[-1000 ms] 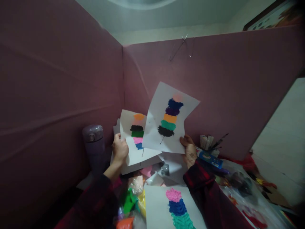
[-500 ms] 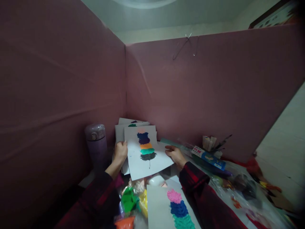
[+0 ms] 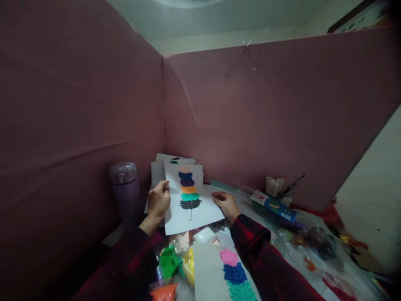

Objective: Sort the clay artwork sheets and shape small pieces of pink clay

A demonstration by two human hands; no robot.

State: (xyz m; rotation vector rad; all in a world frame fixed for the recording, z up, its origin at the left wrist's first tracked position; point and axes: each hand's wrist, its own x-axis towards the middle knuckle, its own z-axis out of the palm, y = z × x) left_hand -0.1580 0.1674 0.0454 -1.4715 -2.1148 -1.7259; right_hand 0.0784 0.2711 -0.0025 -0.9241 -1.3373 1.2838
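A white sheet (image 3: 177, 217) with a leaf shape in bands of dark blue, orange, teal and dark grey is held up between my hands. My left hand (image 3: 158, 201) pinches its left edge, and my right hand (image 3: 226, 205) grips its right edge. Behind it, more white sheets (image 3: 157, 170) lean against the pink panel. Below, nearer to me, lies another sheet (image 3: 206, 271) with pink, blue and teal patches. Bags of green (image 3: 170, 261), yellow (image 3: 189, 265) and orange (image 3: 163, 292) material lie to its left.
A purple bottle (image 3: 126, 192) stands at the left. To the right are a blue box (image 3: 275, 205), white sticks (image 3: 275, 186), brushes (image 3: 293, 186) and clear plastic (image 3: 313, 259). Pink panels (image 3: 250, 121) rise behind and at the left.
The held sheet has shifted slightly left, together with my right hand. My left hand has turned a little and shows more of its back.
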